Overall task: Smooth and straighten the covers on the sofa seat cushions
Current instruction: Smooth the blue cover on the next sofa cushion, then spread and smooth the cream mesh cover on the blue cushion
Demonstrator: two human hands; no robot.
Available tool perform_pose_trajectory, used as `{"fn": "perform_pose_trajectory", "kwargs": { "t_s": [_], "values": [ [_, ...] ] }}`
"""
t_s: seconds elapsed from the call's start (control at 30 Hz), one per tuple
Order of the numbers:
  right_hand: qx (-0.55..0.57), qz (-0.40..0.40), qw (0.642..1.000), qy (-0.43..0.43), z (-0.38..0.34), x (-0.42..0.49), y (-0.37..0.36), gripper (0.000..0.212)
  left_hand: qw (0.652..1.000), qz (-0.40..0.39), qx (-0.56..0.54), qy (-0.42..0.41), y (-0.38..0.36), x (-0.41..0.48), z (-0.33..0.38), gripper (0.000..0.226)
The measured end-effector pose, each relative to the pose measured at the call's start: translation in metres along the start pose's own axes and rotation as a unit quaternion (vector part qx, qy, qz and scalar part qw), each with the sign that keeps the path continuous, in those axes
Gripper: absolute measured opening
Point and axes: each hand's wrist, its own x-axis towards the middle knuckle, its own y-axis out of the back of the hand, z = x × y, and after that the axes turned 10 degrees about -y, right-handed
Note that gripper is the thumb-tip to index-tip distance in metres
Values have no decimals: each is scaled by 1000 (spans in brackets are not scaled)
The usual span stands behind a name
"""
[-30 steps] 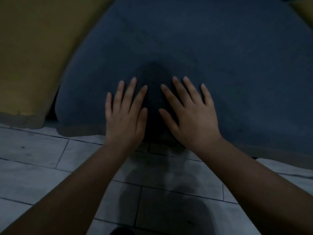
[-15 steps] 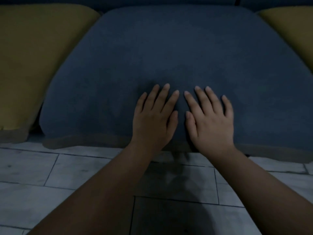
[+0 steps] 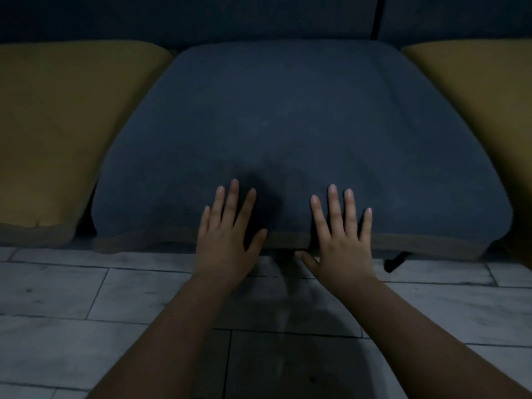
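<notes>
The blue seat cushion [image 3: 288, 125] sits in the middle of the sofa seat, between the left yellow cushion [image 3: 66, 110] and the right yellow cushion [image 3: 475, 96], its rear edge against the dark backrest [image 3: 201, 15]. Its cover [image 3: 302, 82] looks mostly flat across the top. A shallow, shadowed dip shows near the front, just ahead of the hands, and a faint crease line [image 3: 398, 96] runs down the right side. A pale trim band [image 3: 144, 240] follows the front edge.

The left hand [image 3: 227, 228] lies flat on the front part of the cover, fingers straight and fanned, gripping nothing. The right hand [image 3: 342, 234] lies the same way just beside it, the two apart. Its palm is over the trim and its thumb hangs below the front edge, and it too has hold of nothing.

The step in hand appears to be a pressing sweep over the cover. To do it well, the person would likely press with whole palms rather than fingertips, and slide both hands outward toward the side edges. That would carry slack fabric to the seams instead of bunching it in the middle. Even pressure on both sides should stop the cover twisting, and the crease on the right probably wants a pass of its own. Grey floor tiles [image 3: 57, 298] lie below the sofa front
</notes>
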Motion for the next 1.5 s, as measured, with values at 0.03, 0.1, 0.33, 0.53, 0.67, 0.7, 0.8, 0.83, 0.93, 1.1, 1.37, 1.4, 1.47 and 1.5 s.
{"fn": "perform_pose_trajectory", "kwargs": {
  "t_s": [0.03, 0.1, 0.33, 0.53, 0.67, 0.7, 0.8, 0.83, 0.93, 1.1, 1.37, 1.4, 1.47, 1.5],
  "values": [
    [-1, 19, 1000, 2, -1, -1, 4, 112, 1000, 8, 1, 4, 3, 0, 3, 72],
    [10, 54, 998, 15, -1, -9, 8, 113, 1000, 17, -9, 11, 3, -5, 10, 77],
    [-11, 80, 995, 53, 1, -20, -15, 131, 993, 35, 100, -54, -20, -16, 21, 119],
    [30, 127, 991, 30, -25, -7, -21, 117, 990, 80, 114, -17, -44, 0, 40, 127],
    [44, 143, 989, 22, -32, -3, -19, 111, 986, 118, 106, -41, -44, -1, 37, 115],
    [49, 148, 987, 27, -31, -3, -19, 109, 985, 127, 107, -52, -43, -2, 35, 111],
    [64, 153, 985, 55, -27, -3, -17, 102, 977, 172, 96, -75, -39, -2, 30, 86],
    [70, 160, 983, 62, -27, -3, -16, 95, 975, 191, 84, -80, -36, -2, 29, 75],
    [104, 197, 972, 69, -29, -4, -13, 59, 969, 216, 50, -110, -34, -2, 27, 51],
    [155, 169, 970, 78, -27, -7, -7, 34, 969, 187, 22, -157, -32, 2, 24, 37],
    [164, 71, 983, 52, -37, 14, 9, 20, 982, 146, 4, -118, -19, 15, 30, 28],
    [161, 54, 984, 57, -37, 18, 11, 19, 986, 122, 10, -109, -15, 19, 32, 29],
    [132, 9, 988, 79, -35, 26, 15, 21, 992, 73, 4, -104, -6, 27, 33, 29],
    [119, -21, 989, 84, -35, 27, 18, 22, 993, 47, -14, -107, 1, 29, 33, 29]
  ]
}}
